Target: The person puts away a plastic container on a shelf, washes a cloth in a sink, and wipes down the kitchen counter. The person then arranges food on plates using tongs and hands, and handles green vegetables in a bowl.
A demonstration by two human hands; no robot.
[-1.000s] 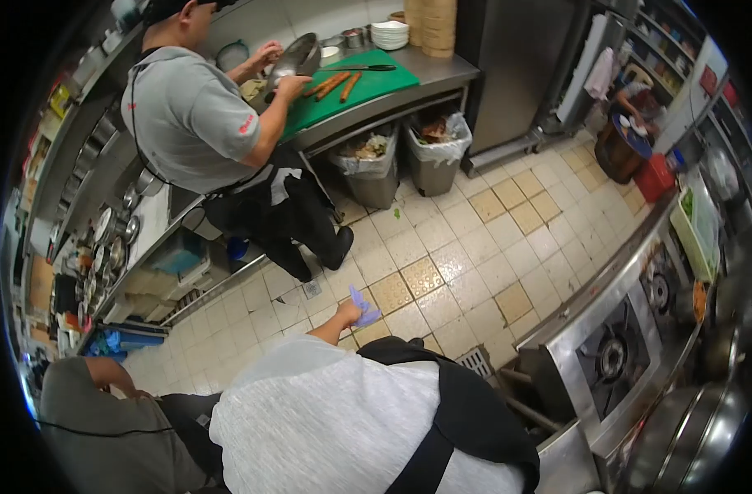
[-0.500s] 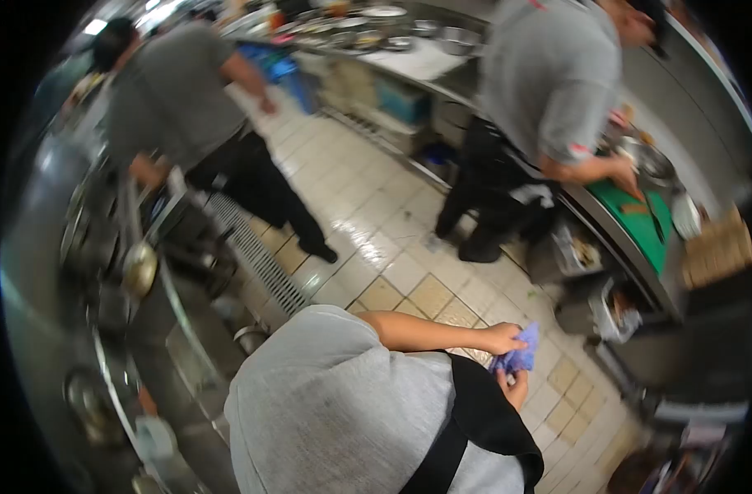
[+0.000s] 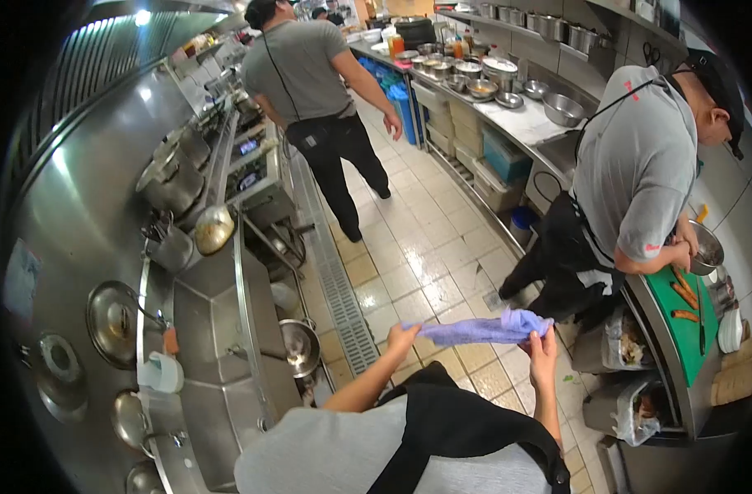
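A purple cloth (image 3: 479, 331) is stretched out in front of my body, above the tiled floor. My left hand (image 3: 401, 341) is closed on its left end. At the other end, where the cloth is bunched up, my right hand (image 3: 543, 352) grips it with the fingers closed. Between the two hands the cloth runs nearly level and hangs free.
On my left lies a steel sink (image 3: 203, 362), with a wok (image 3: 214, 229) near its far end. A co-worker (image 3: 639, 165) stands at a green cutting board (image 3: 676, 321) on the right. Another person (image 3: 310, 82) is farther along the aisle. Waste bins (image 3: 623, 412) stand under the counter.
The cloth was bunched between my hands and is now pulled out lengthwise, my left hand having moved left. My view has turned and lifted. The farther person is now upright and farther up the aisle.
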